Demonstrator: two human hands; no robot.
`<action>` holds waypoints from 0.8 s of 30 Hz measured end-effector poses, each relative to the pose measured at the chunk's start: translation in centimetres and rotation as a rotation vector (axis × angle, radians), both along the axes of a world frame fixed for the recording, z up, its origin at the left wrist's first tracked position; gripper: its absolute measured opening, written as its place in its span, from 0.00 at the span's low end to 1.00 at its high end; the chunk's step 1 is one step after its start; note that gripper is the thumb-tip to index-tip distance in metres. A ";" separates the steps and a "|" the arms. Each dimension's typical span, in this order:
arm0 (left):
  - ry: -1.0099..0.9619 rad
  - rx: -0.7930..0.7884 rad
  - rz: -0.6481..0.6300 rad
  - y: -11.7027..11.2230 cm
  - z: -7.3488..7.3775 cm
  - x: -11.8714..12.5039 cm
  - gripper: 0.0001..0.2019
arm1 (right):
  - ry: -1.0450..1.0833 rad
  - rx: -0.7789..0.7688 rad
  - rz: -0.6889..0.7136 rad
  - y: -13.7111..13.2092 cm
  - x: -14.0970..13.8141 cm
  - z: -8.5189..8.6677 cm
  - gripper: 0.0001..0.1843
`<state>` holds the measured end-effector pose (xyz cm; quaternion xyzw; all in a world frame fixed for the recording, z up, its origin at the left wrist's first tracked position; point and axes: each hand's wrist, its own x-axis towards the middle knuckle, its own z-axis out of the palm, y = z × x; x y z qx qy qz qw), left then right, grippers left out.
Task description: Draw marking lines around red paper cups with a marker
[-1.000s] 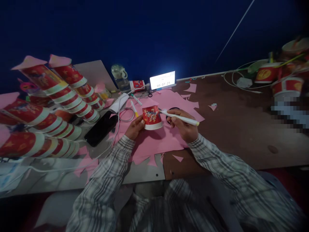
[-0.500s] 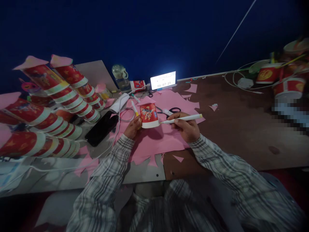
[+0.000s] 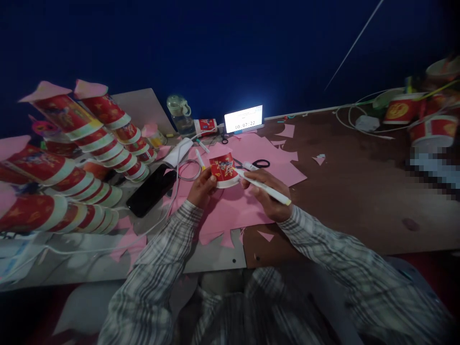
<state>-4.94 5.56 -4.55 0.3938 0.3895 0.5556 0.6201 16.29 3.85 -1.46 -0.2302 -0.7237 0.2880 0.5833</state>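
A: Left hand (image 3: 201,189)?
B: Fingers closed on red-and-white printed paper cup (image 3: 220,168), over pink paper sheets (image 3: 233,213) near brown-and-grey bench (image 3: 359,206) front edge — far fingers hidden.
A: Right hand (image 3: 268,199)?
B: Pinching slim white yellow-ended marker (image 3: 269,188) — tip at cup, contact unclear. Red-and-white paper-cup towers (image 3: 36,211), bench's left edge: cut off.

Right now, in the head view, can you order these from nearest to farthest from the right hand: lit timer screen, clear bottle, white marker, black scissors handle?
1. White marker: held in the right hand.
2. Black scissors handle: just beyond the hand.
3. Lit timer screen: at the back, by the wall.
4. Clear bottle: back left.
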 end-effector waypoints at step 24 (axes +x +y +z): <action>0.362 0.216 0.035 -1.1 -1.4 1.3 0.35 | -0.029 -0.295 -0.320 3.4 0.5 -4.1 0.29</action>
